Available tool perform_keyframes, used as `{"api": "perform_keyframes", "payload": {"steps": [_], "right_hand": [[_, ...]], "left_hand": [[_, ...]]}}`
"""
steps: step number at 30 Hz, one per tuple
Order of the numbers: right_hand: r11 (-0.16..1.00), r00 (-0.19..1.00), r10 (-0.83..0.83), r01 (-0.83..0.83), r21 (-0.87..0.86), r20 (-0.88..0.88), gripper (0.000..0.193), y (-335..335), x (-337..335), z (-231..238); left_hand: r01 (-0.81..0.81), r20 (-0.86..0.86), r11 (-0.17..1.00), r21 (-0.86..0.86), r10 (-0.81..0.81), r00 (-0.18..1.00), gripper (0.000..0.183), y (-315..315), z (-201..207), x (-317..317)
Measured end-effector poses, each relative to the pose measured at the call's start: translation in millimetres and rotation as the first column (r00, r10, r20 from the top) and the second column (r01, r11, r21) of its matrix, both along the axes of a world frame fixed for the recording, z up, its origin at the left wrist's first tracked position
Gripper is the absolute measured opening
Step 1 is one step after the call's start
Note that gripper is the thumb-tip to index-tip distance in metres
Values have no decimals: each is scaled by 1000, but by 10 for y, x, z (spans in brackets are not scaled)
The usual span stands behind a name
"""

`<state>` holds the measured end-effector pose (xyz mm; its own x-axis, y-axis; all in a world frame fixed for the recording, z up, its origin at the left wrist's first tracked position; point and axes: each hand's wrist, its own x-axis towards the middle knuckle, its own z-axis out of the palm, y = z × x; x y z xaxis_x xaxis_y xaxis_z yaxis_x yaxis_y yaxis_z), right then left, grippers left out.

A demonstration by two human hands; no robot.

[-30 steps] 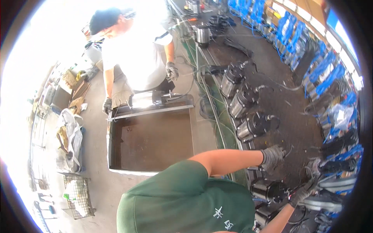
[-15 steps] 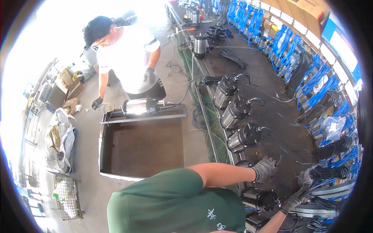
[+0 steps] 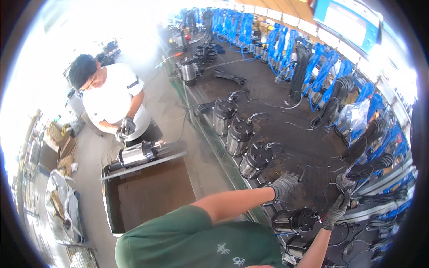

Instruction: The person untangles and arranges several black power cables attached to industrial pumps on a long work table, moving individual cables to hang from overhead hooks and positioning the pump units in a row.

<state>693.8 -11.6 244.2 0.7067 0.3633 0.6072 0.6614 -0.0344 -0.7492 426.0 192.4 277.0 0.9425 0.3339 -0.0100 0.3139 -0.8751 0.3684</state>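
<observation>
1. Grey knit gloves cover both my hands; the left hand is loosely curled above the dark bench, the right hand partly closed, fingertips toward 1 o'clock. I cannot tell whether either grips anything.
2. Both arms keep nearly their earlier pose, so my work stays at this spot.
3. My nearest steel-and-black motor lies at 6 o'clock from my left hand, 8 from my right.
4. Black cable bundle: 1 o'clock from my right hand.
5. Between 9 and 10 o'clock, a co-worker's hands, apart a moment ago, now meet above another motor.
</observation>
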Motion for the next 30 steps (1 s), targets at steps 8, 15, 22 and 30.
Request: {"api": "perform_keyframes", "payload": {"steps": [8, 15, 22, 30], "right_hand": [[989, 989, 112, -101, 111, -95, 33, 101, -320, 196], [998, 999, 46, -46, 53, -2, 18, 152, -453, 311], [994, 987, 60, -45, 95, -152, 21, 159, -507, 334], [973, 948, 159, -102, 209, -276, 31, 129, -486, 290]], "left_hand": [[-3, 136, 999, -38, 9, 991, 72, 16, -204, -4], [6, 344, 997, -82, 22, 939, 35, -19, -233, -20], [-42, 395, 991, -130, 91, 914, 81, -54, -1, -22], [-145, 209, 977, -154, 175, 962, 60, -23, -40, 114]]}}
